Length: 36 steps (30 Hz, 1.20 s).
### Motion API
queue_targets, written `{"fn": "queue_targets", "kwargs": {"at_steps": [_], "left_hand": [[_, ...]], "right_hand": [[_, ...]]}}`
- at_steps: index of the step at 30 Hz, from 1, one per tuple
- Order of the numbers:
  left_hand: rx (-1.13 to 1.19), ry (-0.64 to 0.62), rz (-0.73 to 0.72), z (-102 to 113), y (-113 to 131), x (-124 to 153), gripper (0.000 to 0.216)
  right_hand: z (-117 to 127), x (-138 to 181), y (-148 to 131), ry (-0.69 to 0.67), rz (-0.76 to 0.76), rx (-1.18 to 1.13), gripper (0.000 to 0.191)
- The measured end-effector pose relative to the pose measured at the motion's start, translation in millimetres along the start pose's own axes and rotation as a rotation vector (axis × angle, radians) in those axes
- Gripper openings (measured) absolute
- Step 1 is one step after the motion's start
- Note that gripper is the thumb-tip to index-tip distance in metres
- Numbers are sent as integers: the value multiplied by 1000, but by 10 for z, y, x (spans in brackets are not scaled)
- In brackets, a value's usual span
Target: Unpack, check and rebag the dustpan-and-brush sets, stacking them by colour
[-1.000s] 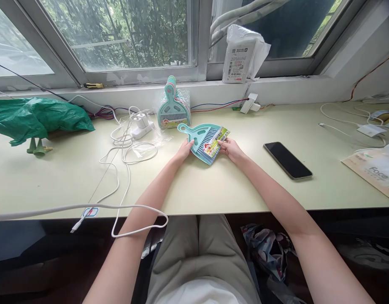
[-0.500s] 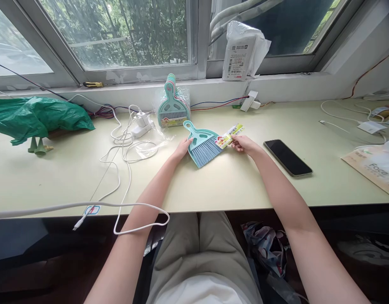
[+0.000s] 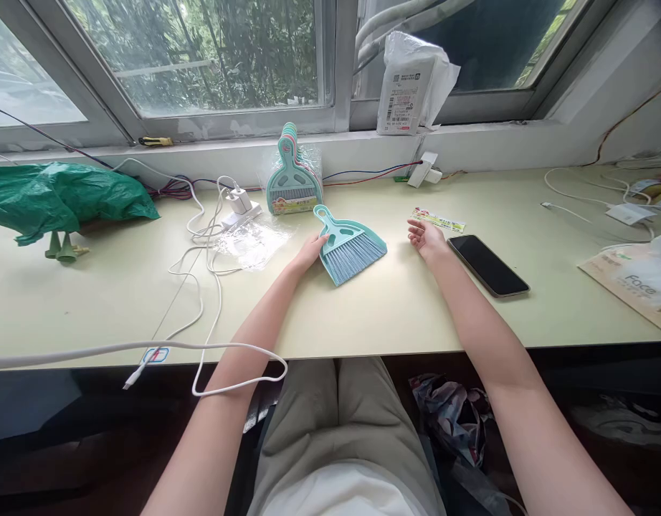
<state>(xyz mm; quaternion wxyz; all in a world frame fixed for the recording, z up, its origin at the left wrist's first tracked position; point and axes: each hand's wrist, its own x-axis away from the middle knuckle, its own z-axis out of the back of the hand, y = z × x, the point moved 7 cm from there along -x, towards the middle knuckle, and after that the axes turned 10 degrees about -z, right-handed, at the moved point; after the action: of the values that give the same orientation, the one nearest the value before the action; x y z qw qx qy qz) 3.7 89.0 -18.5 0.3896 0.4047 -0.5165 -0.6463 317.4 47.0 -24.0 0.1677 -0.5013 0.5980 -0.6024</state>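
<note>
Person seated at a pale worktop (image 3: 363, 315) under a window. The left hand (image 3: 309, 252) rests against the near left edge of a small teal brush and dustpan set (image 3: 348, 247), which lies flat on the worktop with its handle pointing toward the window; the fingers touch it, but their grip cannot be told, as the set hides the tips. The right hand (image 3: 428, 236) lies open, fingers apart, holding nothing, just short of a printed paper label (image 3: 436, 220) lying loose on the worktop. A dark phone (image 3: 487, 265) lies just beside that wrist.

A plastic-wrapped stack of like sets (image 3: 294, 175) stands against the sill. A clear wrapper (image 3: 254, 242) lies left of the held set, among white charger cables (image 3: 204, 251).

Risks noted: the label is light and unweighted, so a sweep of the arm could push it away. The phone sits near the right forearm and could be knocked toward the edge. The looped cables by the left elbow could snag and drag the charger.
</note>
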Motion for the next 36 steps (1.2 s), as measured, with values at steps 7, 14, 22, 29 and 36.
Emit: {"fn": "queue_targets", "kwargs": {"at_steps": [7, 14, 22, 29, 36], "left_hand": [[-144, -107, -24, -149, 64, 41, 34], [-545, -175, -100, -239, 134, 79, 49], [-474, -171, -141, -262, 193, 111, 55], [-329, -190, -133, -264, 181, 99, 55], [-271, -241, -191, -309, 218, 86, 57]], "right_hand": [[-818, 839, -49, -9, 769, 934, 34], [-1178, 1152, 275, -8, 987, 1421, 31], [-1157, 1049, 314, -5, 953, 1399, 29], [-1132, 996, 300, -25, 879, 1283, 27], [-1090, 911, 277, -51, 800, 1216, 25]]}}
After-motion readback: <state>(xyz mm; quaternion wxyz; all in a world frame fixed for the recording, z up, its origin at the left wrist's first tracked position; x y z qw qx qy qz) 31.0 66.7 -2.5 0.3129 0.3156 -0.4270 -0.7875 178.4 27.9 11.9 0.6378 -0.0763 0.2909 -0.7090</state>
